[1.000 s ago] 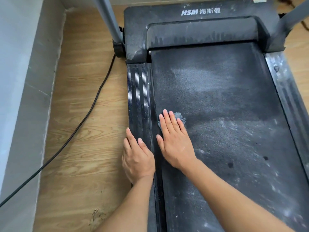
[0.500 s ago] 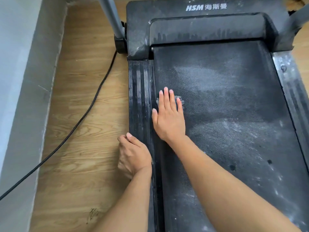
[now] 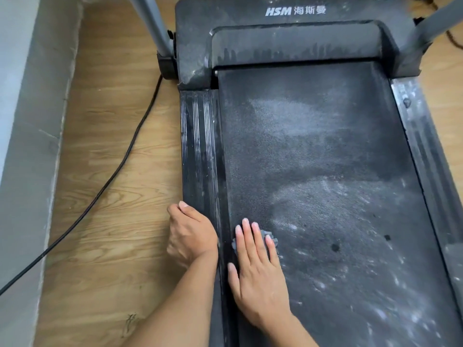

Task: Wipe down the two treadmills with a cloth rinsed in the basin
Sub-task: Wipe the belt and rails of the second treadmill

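Note:
A black treadmill fills the view, its dusty belt [image 3: 325,159] streaked with pale smears. My right hand [image 3: 258,274] lies flat on the belt close to its left edge, straight fingers pressing a small grey cloth [image 3: 274,240]; only the cloth's edges show around the fingers. My left hand [image 3: 191,234] sits on the outer edge of the ribbed left side rail [image 3: 198,146], fingers curled down over that edge toward the floor. Only this one treadmill is in view, and no basin is visible.
A black power cable [image 3: 120,161] runs across the wooden floor [image 3: 105,221] left of the treadmill. A grey wall [image 3: 25,121] bounds the far left. Grey uprights [image 3: 155,26] [image 3: 431,28] rise at the front corners by the motor cover [image 3: 295,11]. The right rail [image 3: 421,136] is dusty.
My right hand slid the cloth forward along the belt's left edge, then back toward me. My left hand went from lying flat on the rail to curling over its outer edge.

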{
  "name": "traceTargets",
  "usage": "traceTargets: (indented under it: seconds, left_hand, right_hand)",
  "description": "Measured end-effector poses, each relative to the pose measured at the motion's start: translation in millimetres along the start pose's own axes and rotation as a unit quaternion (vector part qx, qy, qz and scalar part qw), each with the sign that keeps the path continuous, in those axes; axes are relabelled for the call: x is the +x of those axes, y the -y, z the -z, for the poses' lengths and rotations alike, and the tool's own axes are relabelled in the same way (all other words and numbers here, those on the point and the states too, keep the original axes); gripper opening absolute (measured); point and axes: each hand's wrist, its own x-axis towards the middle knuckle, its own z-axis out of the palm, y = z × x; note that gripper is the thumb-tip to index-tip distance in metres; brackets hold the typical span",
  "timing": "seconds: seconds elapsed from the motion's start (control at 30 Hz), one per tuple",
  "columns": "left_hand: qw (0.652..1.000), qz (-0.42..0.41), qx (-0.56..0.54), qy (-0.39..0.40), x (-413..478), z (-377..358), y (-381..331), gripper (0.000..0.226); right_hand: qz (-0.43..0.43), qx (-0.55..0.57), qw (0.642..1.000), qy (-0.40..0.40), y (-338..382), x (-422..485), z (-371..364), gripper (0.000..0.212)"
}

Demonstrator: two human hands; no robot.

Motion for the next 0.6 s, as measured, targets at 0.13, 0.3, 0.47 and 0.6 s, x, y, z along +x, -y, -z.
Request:
traceTargets:
  seconds: [0.13,0.3,0.47,0.6]
  left_hand:
    - [1.0,0.002,0.007,0.004,4,-3,2,0.034]
    - [0.995,-0.1,-0.005,-0.028,5,-3,6,0.042]
    - [0.979,-0.193,0.064,-0.002,-3,-1,4,0.061]
    - [0.967,-0.229,0.104,0.043,-6,1,3,0.076]
  right_hand:
    - [-0.072,0.008,0.996,-0.049,-28,137,27,0.075]
    - [-0.091,0.007,0.995,-0.039,-53,213,55,0.078]
    - [-0.071,-0.003,0.997,0.0,-43,27,21,0.077]
    - [-0.061,-0.01,0.998,0.014,-46,-57,4,0.081]
